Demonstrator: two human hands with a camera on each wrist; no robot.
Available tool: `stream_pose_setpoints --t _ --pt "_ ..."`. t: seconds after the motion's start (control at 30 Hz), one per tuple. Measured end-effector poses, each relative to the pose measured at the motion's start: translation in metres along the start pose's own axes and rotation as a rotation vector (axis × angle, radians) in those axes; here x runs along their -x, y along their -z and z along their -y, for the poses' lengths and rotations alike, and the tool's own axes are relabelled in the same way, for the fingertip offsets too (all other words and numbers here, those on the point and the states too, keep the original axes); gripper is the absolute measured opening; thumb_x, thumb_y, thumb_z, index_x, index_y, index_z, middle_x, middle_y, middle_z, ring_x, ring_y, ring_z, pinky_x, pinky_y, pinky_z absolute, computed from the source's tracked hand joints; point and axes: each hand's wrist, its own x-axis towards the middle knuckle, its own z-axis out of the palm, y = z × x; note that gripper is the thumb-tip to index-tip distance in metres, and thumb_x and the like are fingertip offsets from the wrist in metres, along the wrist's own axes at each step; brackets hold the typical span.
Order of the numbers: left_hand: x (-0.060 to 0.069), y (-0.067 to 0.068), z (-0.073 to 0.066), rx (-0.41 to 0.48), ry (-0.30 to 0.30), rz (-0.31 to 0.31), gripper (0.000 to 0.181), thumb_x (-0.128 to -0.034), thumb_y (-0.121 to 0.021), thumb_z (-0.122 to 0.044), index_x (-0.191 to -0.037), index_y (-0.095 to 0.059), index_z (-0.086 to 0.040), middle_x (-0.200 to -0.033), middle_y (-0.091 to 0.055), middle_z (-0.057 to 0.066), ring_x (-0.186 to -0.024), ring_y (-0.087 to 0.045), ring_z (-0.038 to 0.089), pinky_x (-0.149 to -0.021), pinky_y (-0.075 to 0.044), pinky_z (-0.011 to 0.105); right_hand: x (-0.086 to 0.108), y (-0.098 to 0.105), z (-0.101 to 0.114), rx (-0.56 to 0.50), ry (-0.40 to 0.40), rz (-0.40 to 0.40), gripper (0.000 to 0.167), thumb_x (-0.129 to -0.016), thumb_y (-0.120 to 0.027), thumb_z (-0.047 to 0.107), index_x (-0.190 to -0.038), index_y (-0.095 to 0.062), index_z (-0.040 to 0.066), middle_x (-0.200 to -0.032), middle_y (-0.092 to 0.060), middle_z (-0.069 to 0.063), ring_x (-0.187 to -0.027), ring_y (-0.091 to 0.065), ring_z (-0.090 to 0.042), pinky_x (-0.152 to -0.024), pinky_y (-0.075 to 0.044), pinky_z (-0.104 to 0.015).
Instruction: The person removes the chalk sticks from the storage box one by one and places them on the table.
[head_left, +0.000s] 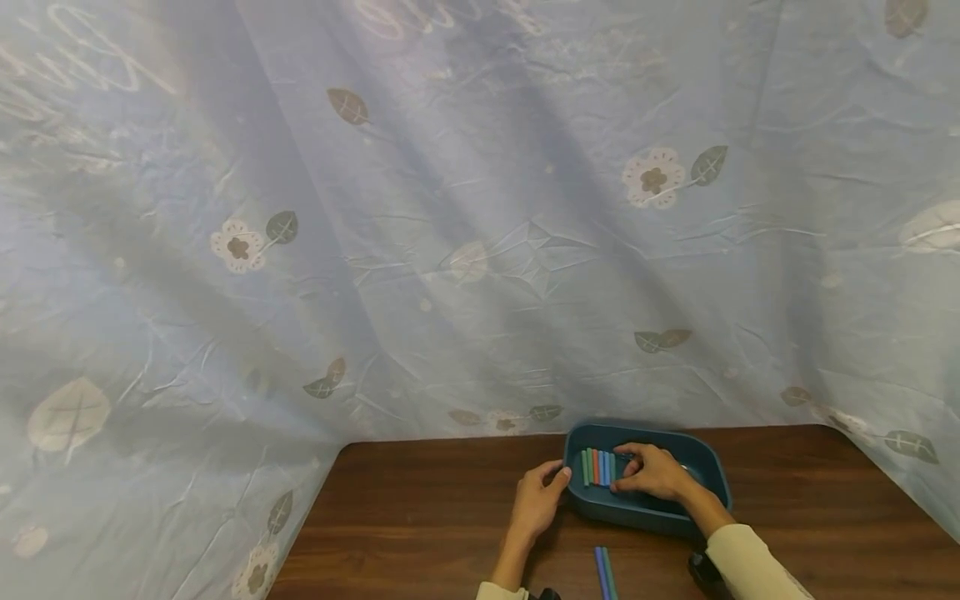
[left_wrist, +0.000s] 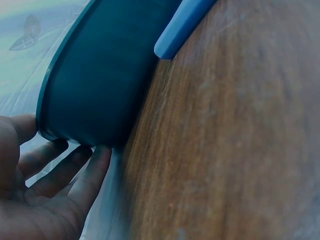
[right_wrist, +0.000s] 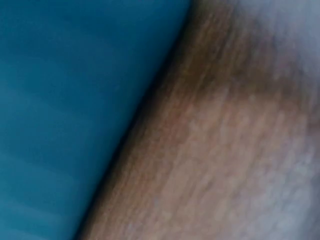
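Running front to back in the blue tub (head_left: 632, 516), the row of sticks (head_left: 596, 468) lies just left of the right hand (head_left: 654, 472), its fingers bent, any grip unclear; the left hand (head_left: 537, 500) grips the tub's left end.

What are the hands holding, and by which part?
The left hand holds the blue tray by its left end. Whether the right hand grips a stick cannot be told.
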Motion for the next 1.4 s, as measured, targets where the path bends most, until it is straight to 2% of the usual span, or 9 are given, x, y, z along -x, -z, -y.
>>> stream_pose_setpoints --t 0.1,0.33,0.57,1.0,1.23,1.4 --pt "-0.001 0.001 0.001 -0.023 -0.011 -0.009 0.037 -0.1065 -0.067 -0.031 -0.132 -0.075 -0.006 -0.128 -0.078 0.011 -0.12 -0.072 0.025 -0.098 -0.06 0.041 -0.001 0.0 0.001 0.001 0.005 0.01 0.08 -0.08 -0.094 0.028 -0.144 -0.061 -0.006 -0.085 -0.071 0.001 -0.077 -0.064 -0.016 -0.069 -0.053 -0.032" --pt "-0.001 0.0 0.003 -0.044 -0.008 -0.018 0.037 -0.1054 -0.068 -0.034 -0.131 -0.077 -0.008 -0.127 -0.078 0.01 -0.121 -0.072 0.027 -0.1 -0.059 0.045 -0.002 0.002 0.001 -0.013 0.007 0.057 0.08 -0.08 -0.094 0.027 -0.144 -0.06 -0.006 -0.084 -0.069 -0.001 -0.076 -0.062 -0.018 -0.07 -0.052 -0.032" --pt "-0.001 0.0 0.002 -0.063 -0.03 -0.037 0.037 -0.1049 -0.068 -0.033 -0.129 -0.077 -0.007 -0.128 -0.078 0.011 -0.127 -0.069 0.033 -0.107 -0.055 0.052 -0.003 0.003 0.0 -0.016 0.012 0.058 0.078 -0.08 -0.094 0.026 -0.142 -0.062 -0.006 -0.084 -0.069 -0.001 -0.077 -0.062 -0.018 -0.071 -0.052 -0.034" --pt "0.001 -0.001 0.0 -0.075 -0.017 -0.032 0.037 -0.1055 -0.068 -0.032 -0.13 -0.077 -0.005 -0.129 -0.078 0.012 -0.126 -0.069 0.032 -0.106 -0.055 0.052 -0.002 0.004 0.0 0.015 0.008 0.058 0.076 -0.079 -0.095 0.031 -0.139 -0.064 -0.004 -0.087 -0.071 0.0 -0.078 -0.063 -0.015 -0.072 -0.053 -0.032" --pt "0.001 -0.002 0.0 -0.066 -0.019 -0.028 0.038 -0.1053 -0.068 -0.034 -0.129 -0.077 -0.007 -0.129 -0.078 0.011 -0.125 -0.07 0.03 -0.106 -0.056 0.049 0.003 0.01 0.004 -0.049 0.038 0.046 0.078 -0.082 -0.094 0.03 -0.143 -0.06 -0.006 -0.091 -0.071 -0.003 -0.079 -0.066 -0.018 -0.07 -0.055 -0.03" --pt "0.002 0.0 -0.002 -0.065 -0.014 -0.03 0.038 -0.1057 -0.067 -0.033 -0.13 -0.076 -0.005 -0.129 -0.078 0.012 -0.125 -0.07 0.03 -0.105 -0.056 0.048 0.006 0.013 0.01 -0.141 0.066 0.038 0.081 -0.086 -0.091 0.028 -0.147 -0.054 -0.008 -0.096 -0.073 -0.008 -0.078 -0.071 -0.019 -0.067 -0.058 -0.031"
